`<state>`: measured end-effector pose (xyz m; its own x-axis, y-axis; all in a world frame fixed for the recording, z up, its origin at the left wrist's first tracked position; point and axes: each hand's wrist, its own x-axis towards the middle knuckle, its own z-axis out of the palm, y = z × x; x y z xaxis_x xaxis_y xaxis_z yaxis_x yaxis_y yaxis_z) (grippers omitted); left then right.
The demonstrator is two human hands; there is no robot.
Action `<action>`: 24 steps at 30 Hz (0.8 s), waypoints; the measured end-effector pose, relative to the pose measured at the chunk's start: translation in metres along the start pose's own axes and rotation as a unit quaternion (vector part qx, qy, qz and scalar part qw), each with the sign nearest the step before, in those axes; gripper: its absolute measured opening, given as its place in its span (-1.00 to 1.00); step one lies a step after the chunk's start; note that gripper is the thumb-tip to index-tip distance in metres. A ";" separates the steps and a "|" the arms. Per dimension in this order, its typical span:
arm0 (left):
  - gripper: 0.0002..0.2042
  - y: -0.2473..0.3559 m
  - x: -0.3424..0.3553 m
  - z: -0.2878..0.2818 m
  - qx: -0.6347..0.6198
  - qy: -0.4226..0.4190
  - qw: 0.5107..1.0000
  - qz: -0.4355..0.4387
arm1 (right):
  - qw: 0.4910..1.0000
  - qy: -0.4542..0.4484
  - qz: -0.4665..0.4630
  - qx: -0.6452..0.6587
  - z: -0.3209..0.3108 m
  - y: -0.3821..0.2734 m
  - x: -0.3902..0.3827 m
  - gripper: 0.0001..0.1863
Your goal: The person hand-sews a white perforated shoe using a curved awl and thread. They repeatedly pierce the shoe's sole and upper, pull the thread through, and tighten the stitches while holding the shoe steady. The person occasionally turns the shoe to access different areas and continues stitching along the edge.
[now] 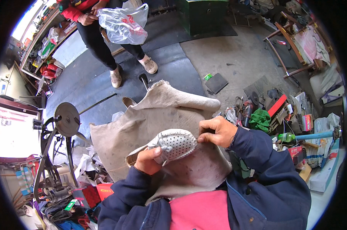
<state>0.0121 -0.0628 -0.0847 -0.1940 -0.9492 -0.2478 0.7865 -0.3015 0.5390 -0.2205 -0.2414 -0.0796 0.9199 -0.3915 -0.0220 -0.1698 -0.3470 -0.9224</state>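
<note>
Two-handed above the pale stained lap cloth (118,140), probably draped to shield clothing: grasping the white perforated shoe (178,145) near its opening with the left hand (147,161), likely for steadiness; pinching thumb and forefinger together beside the toe with the right hand (218,131), on what, impossible to tell.

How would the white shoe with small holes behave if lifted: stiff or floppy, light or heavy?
The shoe is probably light, being low-cut and full of holes. Its toe likely holds shape, looking rounded; the material beside the left hand looks crumpled, so may flex.
</note>
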 end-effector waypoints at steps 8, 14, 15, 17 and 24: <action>-0.62 0.006 0.004 0.041 0.142 0.127 0.981 -0.016 | 0.998 -0.011 0.000 -0.062 -0.002 -0.013 0.003 -0.85; -0.69 0.007 0.013 0.042 0.122 0.161 0.979 -0.026 | 0.998 -0.035 -0.006 -0.061 -0.003 -0.026 0.003 -0.85; -0.69 0.007 0.012 0.039 0.103 0.152 0.982 -0.031 | 0.997 -0.051 0.001 -0.065 -0.006 -0.028 0.000 -0.85; -0.68 0.004 0.011 0.034 0.099 0.166 0.981 -0.025 | 0.999 -0.052 0.015 0.003 -0.012 -0.032 -0.008 -0.90; -0.72 0.004 0.010 0.033 0.102 0.126 0.987 -0.009 | 0.997 -0.056 -0.021 -0.040 -0.021 -0.040 -0.016 -0.77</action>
<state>-0.0061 -0.0761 -0.0587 -0.0351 -0.8988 -0.4370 0.6442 -0.3546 0.6777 -0.2360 -0.2396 -0.0344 0.9600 -0.2783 -0.0306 -0.1531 -0.4303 -0.8896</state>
